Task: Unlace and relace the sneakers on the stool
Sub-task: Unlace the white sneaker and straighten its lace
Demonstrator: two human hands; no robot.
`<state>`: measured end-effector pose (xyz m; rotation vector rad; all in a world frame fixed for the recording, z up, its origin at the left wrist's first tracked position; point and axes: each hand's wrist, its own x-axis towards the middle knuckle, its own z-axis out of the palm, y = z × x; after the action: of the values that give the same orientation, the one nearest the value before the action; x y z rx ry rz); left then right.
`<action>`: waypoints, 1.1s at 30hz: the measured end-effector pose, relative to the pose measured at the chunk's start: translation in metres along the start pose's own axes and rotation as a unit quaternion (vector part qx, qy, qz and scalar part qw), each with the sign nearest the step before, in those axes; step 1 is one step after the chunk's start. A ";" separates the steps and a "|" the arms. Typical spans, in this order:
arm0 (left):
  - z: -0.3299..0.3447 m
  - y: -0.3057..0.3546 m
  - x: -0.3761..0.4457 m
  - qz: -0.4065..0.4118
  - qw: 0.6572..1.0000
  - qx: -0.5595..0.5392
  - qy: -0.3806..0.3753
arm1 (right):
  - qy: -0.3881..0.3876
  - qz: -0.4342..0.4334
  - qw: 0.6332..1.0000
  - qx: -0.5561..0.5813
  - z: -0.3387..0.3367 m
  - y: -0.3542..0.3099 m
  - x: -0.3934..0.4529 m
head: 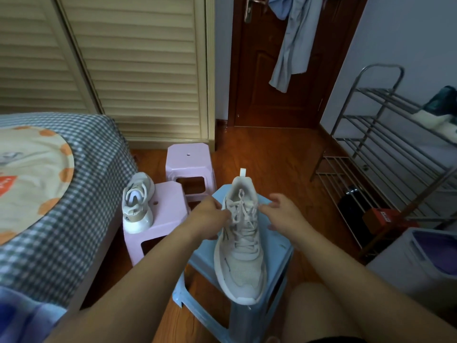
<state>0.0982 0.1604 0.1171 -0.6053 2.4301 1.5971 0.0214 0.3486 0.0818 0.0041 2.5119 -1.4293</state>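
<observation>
- Second white sneaker (137, 203) stands on pink plastic stool (160, 219), at 9 o'clock of the blue one.
- Left hand (210, 217) pinches the lace (241, 211).
- Laced white mesh sneaker (241, 248) lies on light-blue plastic stool (277, 256), toe at 6 o'clock.
- Right hand (284, 214) at sneaker's 3 o'clock; grip cannot be told.

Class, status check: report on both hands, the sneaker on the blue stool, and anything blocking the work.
Left hand pinching lace at the laced sneaker on blue stool. Right hand open beside it. Nothing in the way.

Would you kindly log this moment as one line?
left hand: pinching lace | right hand: open beside sneaker | sneaker: laced, on blue stool
</observation>
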 end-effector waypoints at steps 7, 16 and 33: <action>0.037 -0.005 0.011 0.048 0.985 0.093 0.137 | 0.028 0.000 0.996 -0.086 0.025 -0.011 -0.015; 0.038 -0.017 0.006 0.107 0.961 0.171 0.189 | -0.074 0.041 0.996 0.009 0.000 -0.017 -0.020; -0.024 -0.089 -0.013 -0.029 0.850 0.478 0.220 | -0.136 -0.309 0.852 -0.401 -0.064 -0.002 0.036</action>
<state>0.1489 0.1111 0.0573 -0.8560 3.0104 0.0581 -0.0274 0.3975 0.1072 -1.1469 2.7471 -0.3350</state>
